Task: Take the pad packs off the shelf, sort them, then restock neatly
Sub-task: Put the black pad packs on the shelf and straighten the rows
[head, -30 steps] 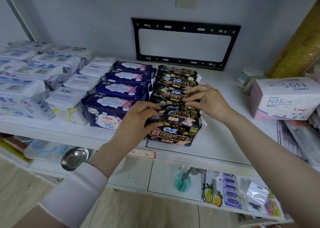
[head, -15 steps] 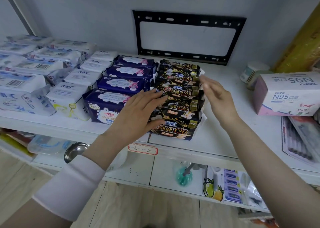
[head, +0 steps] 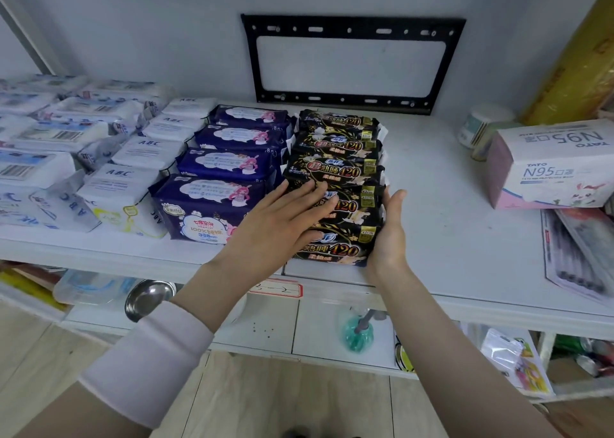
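Head view: the black pad packs (head: 335,171) stand in one row running from the front edge of the shelf (head: 448,238) toward its back edge, touching the purple packs (head: 226,168) on their left. The left hand (head: 282,225) lies flat on the front packs, fingers straight. The right hand (head: 388,235), fingers straight, presses the row's right side. One second ago both hands curled their fingers on a single pack; now they square the row. Judgement: restocking of this row is nearly complete.
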Available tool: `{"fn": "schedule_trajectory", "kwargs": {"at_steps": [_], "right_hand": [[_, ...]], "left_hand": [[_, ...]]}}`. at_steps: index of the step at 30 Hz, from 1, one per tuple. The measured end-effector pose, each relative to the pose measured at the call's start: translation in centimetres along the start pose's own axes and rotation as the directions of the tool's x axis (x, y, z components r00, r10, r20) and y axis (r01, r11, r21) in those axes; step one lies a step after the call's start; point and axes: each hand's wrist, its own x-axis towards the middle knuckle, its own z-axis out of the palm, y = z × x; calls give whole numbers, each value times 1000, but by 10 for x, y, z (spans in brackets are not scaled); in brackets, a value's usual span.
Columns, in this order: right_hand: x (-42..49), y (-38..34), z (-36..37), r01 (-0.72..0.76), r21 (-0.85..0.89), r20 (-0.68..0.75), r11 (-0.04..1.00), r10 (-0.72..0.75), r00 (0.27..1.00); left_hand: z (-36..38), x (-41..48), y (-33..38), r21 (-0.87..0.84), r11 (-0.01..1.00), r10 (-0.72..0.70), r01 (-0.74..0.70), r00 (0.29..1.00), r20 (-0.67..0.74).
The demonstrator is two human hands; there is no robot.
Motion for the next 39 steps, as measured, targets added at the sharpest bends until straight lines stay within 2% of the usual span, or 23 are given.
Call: {"fn": "schedule_trajectory", "kwargs": {"at_steps": [7, 12, 14, 16, 18, 21, 23, 26, 29, 36, 39], "right_hand": [[7, 2, -6, -30, -132, 27, 991, 34, 999], [7, 0, -12, -44, -157, 14, 987, 47, 999], [8, -7, -17, 0, -165, -5, 986, 0, 1000], [16, -18, -20, 63, -224, -21, 973, -69, 997], [28, -27, -19, 92, -305, -32, 948, -107, 994], [42, -34, -8, 49, -331, -21, 942, -59, 998], [51, -33, -5, 57, -327, 5, 943, -59, 998], [59, -27, -5, 47, -221, 51, 974, -37, 998], [62, -21, -6, 36, -291, 63, 956, -18, 998], [67, -19, -10, 54, -324, 116, 944, -17, 993], [65, -28, -9, 65, -393, 54, 917, -48, 997]], "left_hand": [[4, 0, -1, 80, 997, -9, 3, 997, 81], [-10, -2, 0, -1, 1000, -3, 3, 992, 124], [-23, 2, -1, -135, 986, -80, 95, 991, 109], [-29, 12, -12, -246, 941, -192, 232, 966, 176], [-29, 29, -27, -267, 906, -251, 328, 925, 284], [-23, 56, -44, -294, 863, -284, 412, 875, 393], [-18, 69, -51, -309, 857, -262, 412, 866, 427], [-10, 77, -56, -314, 881, -179, 355, 862, 474], [-4, 75, -58, -307, 889, -155, 339, 855, 495], [-5, 75, -58, -290, 880, -196, 377, 843, 502], [-10, 75, -59, -269, 899, -189, 344, 862, 471]]}}
